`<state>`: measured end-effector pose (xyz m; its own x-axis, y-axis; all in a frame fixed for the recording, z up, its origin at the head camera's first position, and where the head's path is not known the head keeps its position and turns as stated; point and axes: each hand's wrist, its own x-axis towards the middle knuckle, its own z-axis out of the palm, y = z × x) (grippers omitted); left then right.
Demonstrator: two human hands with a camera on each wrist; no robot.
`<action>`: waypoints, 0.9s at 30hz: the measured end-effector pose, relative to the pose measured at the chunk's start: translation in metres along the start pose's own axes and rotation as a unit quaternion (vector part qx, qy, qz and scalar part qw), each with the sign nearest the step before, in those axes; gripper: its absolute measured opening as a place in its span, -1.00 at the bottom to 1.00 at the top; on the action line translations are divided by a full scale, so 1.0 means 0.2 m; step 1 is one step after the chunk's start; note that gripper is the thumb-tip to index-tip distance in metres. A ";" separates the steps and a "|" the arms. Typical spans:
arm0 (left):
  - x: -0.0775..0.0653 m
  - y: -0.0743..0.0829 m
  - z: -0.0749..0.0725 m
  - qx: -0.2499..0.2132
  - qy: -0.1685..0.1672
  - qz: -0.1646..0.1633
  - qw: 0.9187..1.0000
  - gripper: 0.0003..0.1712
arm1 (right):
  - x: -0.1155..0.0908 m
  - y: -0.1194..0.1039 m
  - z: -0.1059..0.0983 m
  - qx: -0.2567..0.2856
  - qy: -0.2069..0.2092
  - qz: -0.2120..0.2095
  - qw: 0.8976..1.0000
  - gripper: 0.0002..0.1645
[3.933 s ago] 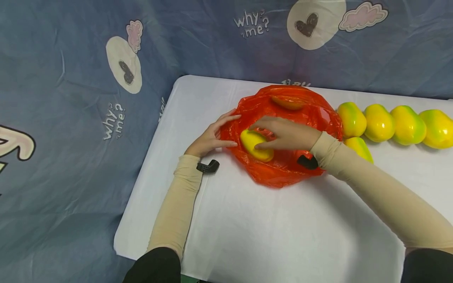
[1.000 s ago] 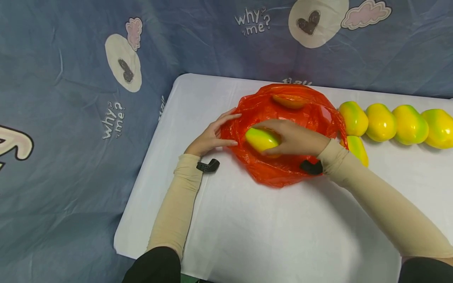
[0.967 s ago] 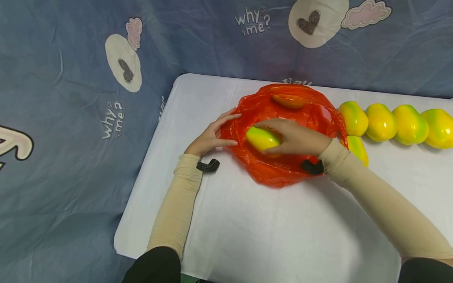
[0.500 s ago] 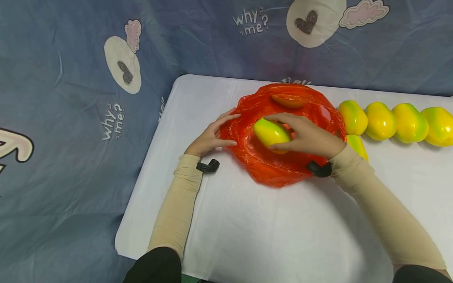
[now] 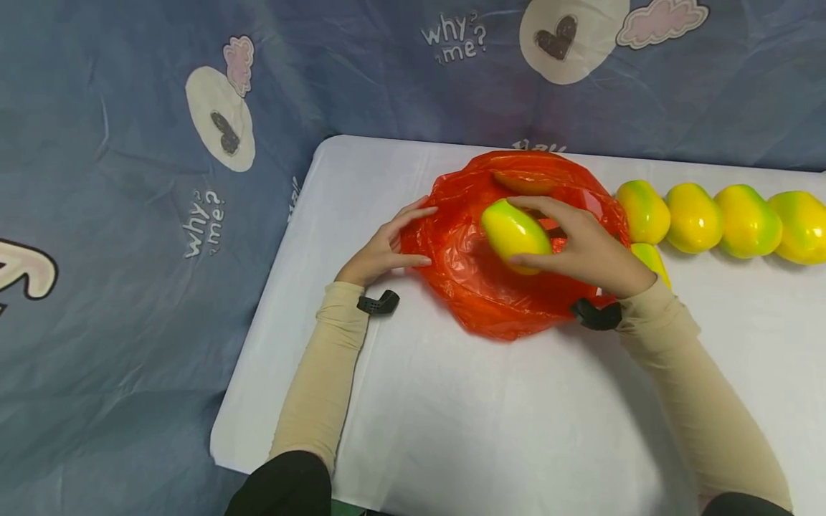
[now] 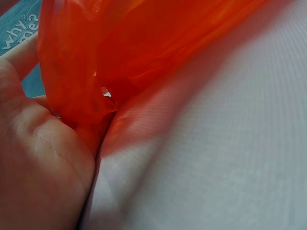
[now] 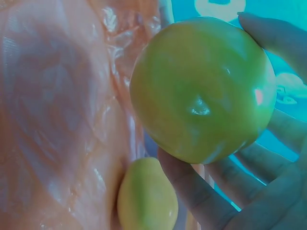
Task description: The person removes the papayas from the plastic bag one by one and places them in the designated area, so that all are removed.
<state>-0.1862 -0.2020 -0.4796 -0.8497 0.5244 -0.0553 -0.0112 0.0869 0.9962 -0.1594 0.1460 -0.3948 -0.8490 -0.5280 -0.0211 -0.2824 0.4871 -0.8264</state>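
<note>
A red plastic bag [image 5: 464, 294] lies spread with its mouth upward on the table. Above its middle, my right hand [image 5: 590, 247] holds a yellow-green mango [image 5: 514, 233] between thumb and fingers. The right wrist view shows this mango [image 7: 201, 91] large, fingers curled round its side. My left hand [image 5: 383, 247] touches the bag's left edge with fingers and thumb spread; in the left wrist view red plastic [image 6: 115, 57] partly covers the fingers beside the palm [image 6: 43, 163]. Another mango [image 5: 524, 183] shows at the bag's far side, partly veiled by the plastic.
Right of the bag, a row of several mangoes [image 5: 693, 217] runs along the back of the white table [image 5: 490, 423]. One more mango [image 5: 650, 261] sits just in front, partly hidden by the right hand. A blue patterned cloth [image 5: 387, 79] hangs behind.
My right hand has taken hold of the mango that lay in the bag and moved it up and rightward. The left hand stays at the bag's edge.
</note>
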 end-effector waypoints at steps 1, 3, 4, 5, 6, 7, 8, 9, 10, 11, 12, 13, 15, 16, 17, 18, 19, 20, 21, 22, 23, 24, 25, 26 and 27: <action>0.00 0.00 0.00 0.001 0.000 0.001 1.000 -0.09 | -0.01 0.00 0.00 0.003 0.004 0.003 1.000 -0.11; 0.00 0.00 0.00 0.003 -0.001 0.004 1.000 -0.09 | -0.02 0.00 -0.01 0.007 0.013 0.009 1.000 -0.10; 0.00 0.00 0.00 0.003 -0.001 0.004 1.000 -0.10 | -0.03 0.00 -0.01 0.006 0.018 0.010 1.000 -0.10; 0.00 0.00 0.00 0.004 -0.001 0.004 1.000 -0.10 | -0.04 0.00 -0.01 0.005 0.024 0.011 1.000 -0.09; 0.00 0.00 0.00 0.005 -0.001 0.004 1.000 -0.10 | -0.05 0.01 -0.02 0.003 0.030 0.011 0.999 -0.08; 0.00 -0.01 0.00 0.004 0.000 0.004 1.000 -0.10 | -0.06 0.01 -0.02 0.000 0.036 0.013 0.999 -0.08; 0.00 -0.01 0.00 0.004 0.000 0.003 1.000 -0.10 | -0.06 0.01 -0.03 -0.002 0.041 0.015 0.999 -0.07; 0.00 -0.01 0.00 0.004 0.001 0.003 1.000 -0.10 | -0.07 0.01 -0.03 -0.002 0.046 0.016 0.999 -0.06; 0.00 -0.01 0.00 0.004 0.002 0.001 1.000 -0.10 | -0.08 0.02 -0.04 -0.002 0.050 0.021 0.999 -0.05; 0.00 -0.01 0.00 0.004 0.003 0.000 1.000 -0.10 | -0.09 0.02 -0.04 0.000 0.053 0.026 0.998 -0.05; 0.00 -0.01 0.00 0.003 0.003 -0.002 1.000 -0.10 | -0.10 0.02 -0.05 0.002 0.056 0.031 0.998 -0.04; 0.00 -0.01 0.00 0.003 0.003 -0.003 1.000 -0.10 | -0.11 0.02 -0.06 0.003 0.059 0.036 0.998 -0.04; 0.00 -0.01 0.00 0.003 0.004 -0.006 1.000 -0.11 | -0.13 0.03 -0.08 0.009 0.065 0.046 0.997 -0.04; 0.00 -0.01 0.00 0.002 0.005 -0.007 1.000 -0.11 | -0.14 0.04 -0.09 0.011 0.068 0.052 0.996 -0.04; 0.00 0.00 0.00 0.001 0.005 -0.007 1.000 -0.11 | -0.15 0.04 -0.09 0.013 0.073 0.055 0.996 -0.04; 0.00 0.00 0.00 0.000 0.005 -0.006 1.000 -0.11 | -0.16 0.04 -0.10 0.013 0.078 0.058 0.995 -0.04; -0.01 0.00 0.00 0.000 0.005 -0.006 1.000 -0.11 | -0.17 0.05 -0.11 0.016 0.084 0.061 0.995 -0.04; -0.01 0.00 0.00 -0.001 0.006 -0.005 1.000 -0.11 | -0.18 0.05 -0.12 0.019 0.089 0.062 0.994 -0.04; -0.01 0.00 0.00 -0.003 0.005 -0.004 1.000 -0.11 | -0.19 0.06 -0.12 0.021 0.095 0.063 0.993 -0.04; -0.01 0.00 0.00 -0.004 0.004 -0.004 1.000 -0.11 | -0.20 0.07 -0.13 0.019 0.102 0.062 0.993 -0.04; -0.01 0.00 0.00 -0.004 0.004 -0.003 1.000 -0.10 | -0.22 0.07 -0.14 0.019 0.109 0.063 0.992 -0.04; -0.01 0.00 0.00 -0.006 0.002 -0.004 1.000 -0.10 | -0.23 0.08 -0.14 0.019 0.115 0.063 0.991 -0.04; -0.01 0.00 0.01 -0.007 0.002 -0.003 1.000 -0.10 | -0.24 0.09 -0.15 0.018 0.120 0.064 0.991 -0.04; -0.01 0.00 0.01 -0.008 0.001 -0.004 1.000 -0.10 | -0.25 0.10 -0.15 0.016 0.125 0.066 0.990 -0.04; -0.01 0.00 0.01 -0.009 0.001 -0.004 1.000 -0.10 | -0.26 0.11 -0.16 0.015 0.129 0.068 0.989 -0.04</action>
<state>-0.1846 -0.2015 -0.4787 -0.8504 0.5224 -0.0625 -0.0265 0.0761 0.9967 -0.1360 0.2065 -0.3933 -0.9652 -0.2615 0.0075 -0.1472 0.5191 -0.8419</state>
